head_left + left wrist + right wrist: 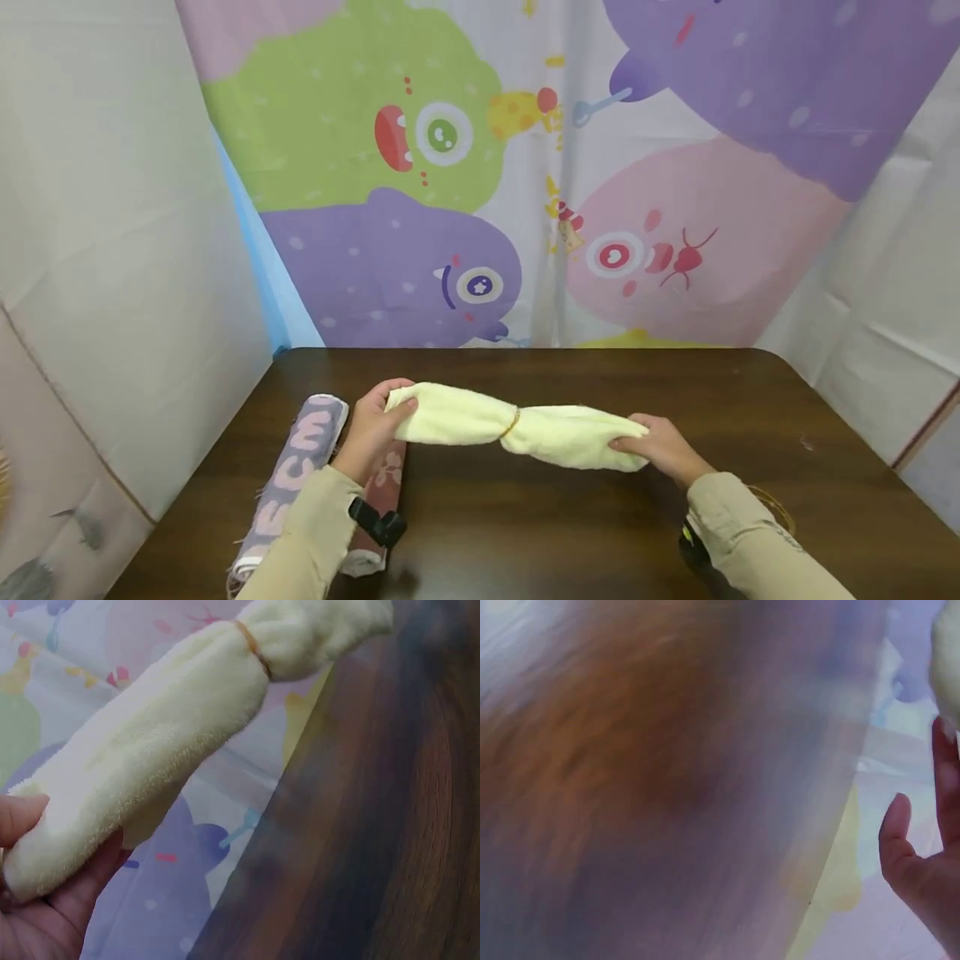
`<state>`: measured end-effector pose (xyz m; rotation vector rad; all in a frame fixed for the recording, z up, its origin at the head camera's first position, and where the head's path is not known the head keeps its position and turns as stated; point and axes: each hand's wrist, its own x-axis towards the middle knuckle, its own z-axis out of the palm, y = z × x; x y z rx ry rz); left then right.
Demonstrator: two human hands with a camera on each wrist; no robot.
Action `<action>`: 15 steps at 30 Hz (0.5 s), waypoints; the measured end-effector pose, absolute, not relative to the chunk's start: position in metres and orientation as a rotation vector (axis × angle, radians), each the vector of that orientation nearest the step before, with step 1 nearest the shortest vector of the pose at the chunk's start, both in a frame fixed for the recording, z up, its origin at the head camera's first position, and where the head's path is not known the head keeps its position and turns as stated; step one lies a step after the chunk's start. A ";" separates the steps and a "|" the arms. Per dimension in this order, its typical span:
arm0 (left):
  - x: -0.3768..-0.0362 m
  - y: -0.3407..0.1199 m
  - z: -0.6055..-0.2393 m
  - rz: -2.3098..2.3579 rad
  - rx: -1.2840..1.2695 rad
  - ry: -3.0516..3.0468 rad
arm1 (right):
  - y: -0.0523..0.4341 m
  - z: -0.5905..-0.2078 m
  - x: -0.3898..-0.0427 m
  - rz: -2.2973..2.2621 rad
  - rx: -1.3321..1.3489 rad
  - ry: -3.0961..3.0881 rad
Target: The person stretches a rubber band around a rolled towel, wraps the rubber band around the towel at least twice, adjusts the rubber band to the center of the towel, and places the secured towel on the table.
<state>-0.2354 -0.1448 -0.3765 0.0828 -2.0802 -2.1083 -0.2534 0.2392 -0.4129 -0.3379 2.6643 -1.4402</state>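
A rolled pale yellow towel (517, 433) is held just above the dark wooden table (585, 533), cinched at its middle by a rubber band (511, 423). My left hand (378, 421) grips its left end, thumb on top, and my right hand (660, 446) holds its right end. The left wrist view shows the yellow towel (150, 757) up close with the rubber band (251, 645) and my left hand (45, 900) under its end. In the blurred right wrist view only my right hand's fingers (922, 840) and a sliver of the towel (946, 652) appear.
Two rolled towels lie on the table under my left forearm: a grey-purple one with pink letters (288, 483) and a dark red one (378, 508). A cartoon monster curtain (525, 167) hangs behind the table. White sheets wall both sides.
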 end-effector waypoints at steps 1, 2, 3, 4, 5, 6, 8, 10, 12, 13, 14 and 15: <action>-0.236 -0.145 -0.379 -2.109 0.097 -2.085 | 0.241 -0.412 -0.254 -1.515 -0.270 2.662; -0.237 -0.145 -0.382 -2.104 0.107 -2.101 | 0.243 -0.411 -0.255 -1.569 -0.213 2.658; -0.239 -0.145 -0.384 -2.068 0.115 -2.134 | 0.243 -0.410 -0.256 -1.599 -0.164 2.665; -0.241 -0.144 -0.387 -2.022 0.113 -2.172 | 0.244 -0.409 -0.257 -1.616 -0.121 2.675; -0.243 -0.144 -0.389 -1.985 0.111 -2.204 | 0.244 -0.408 -0.259 -1.633 -0.086 2.678; -0.245 -0.143 -0.391 -1.960 0.111 -2.232 | 0.244 -0.408 -0.260 -1.635 -0.064 2.692; -0.250 -0.142 -0.396 -1.929 0.109 -2.277 | 0.244 -0.407 -0.262 -1.644 -0.031 2.697; -0.255 -0.140 -0.400 -1.949 0.104 -2.291 | 0.243 -0.408 -0.264 -1.671 0.003 2.674; -0.259 -0.138 -0.404 -1.988 0.086 -2.306 | 0.242 -0.408 -0.265 -1.686 0.043 2.645; -0.261 -0.138 -0.406 -1.998 0.074 -2.322 | 0.242 -0.409 -0.265 -1.691 0.056 2.629; -0.263 -0.137 -0.408 -2.005 0.064 -2.340 | 0.242 -0.409 -0.265 -1.690 0.075 2.615; -0.264 -0.137 -0.409 -2.005 0.061 -2.361 | 0.241 -0.410 -0.265 -1.683 0.088 2.608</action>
